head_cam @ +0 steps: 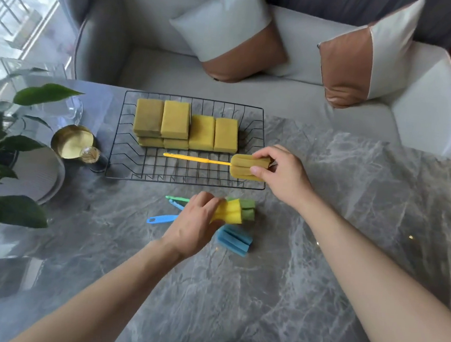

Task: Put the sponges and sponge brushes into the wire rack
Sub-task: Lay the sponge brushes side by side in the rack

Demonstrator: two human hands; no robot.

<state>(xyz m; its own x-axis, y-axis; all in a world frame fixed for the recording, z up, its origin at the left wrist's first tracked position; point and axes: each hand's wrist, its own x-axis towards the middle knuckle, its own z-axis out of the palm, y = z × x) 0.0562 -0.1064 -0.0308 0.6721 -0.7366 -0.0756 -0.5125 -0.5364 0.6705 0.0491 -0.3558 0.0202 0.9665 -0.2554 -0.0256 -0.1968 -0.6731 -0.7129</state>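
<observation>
Right hand (pixel 279 170): pinching the foam head of a yellow brush (pixel 249 167) at the rack's near right corner, handle stretched leftward over the rack floor. Left hand (pixel 195 222): closed on the yellow foam of a second brush (pixel 229 212), just in front of the rack, on the table. Beside that grip, a green brush (pixel 248 209) partly hidden behind it; a blue brush (pixel 233 242) nearer the body, foam touching the table, its handle running left under the palm.

Rack (pixel 129 135): black wire, open grid. Sponges (pixel 187 125) already inside, stacked along the far half; near half bare.

Risks, as judged: thin handle slipping through the wire grid and snagging, because gaps look wide; foam head resting on the rim and tipping out, since it sits at the corner edge; left grip dragging the green brush along, because the foams lie pressed together.

Table (pixel 293 258): grey marble, glossy. Left of the rack, a gold bowl (pixel 73 141), plates, leafy plant (pixel 8 151). Beyond the rack, a pale sofa (pixel 227 70) with two cushions; bright window far left.
</observation>
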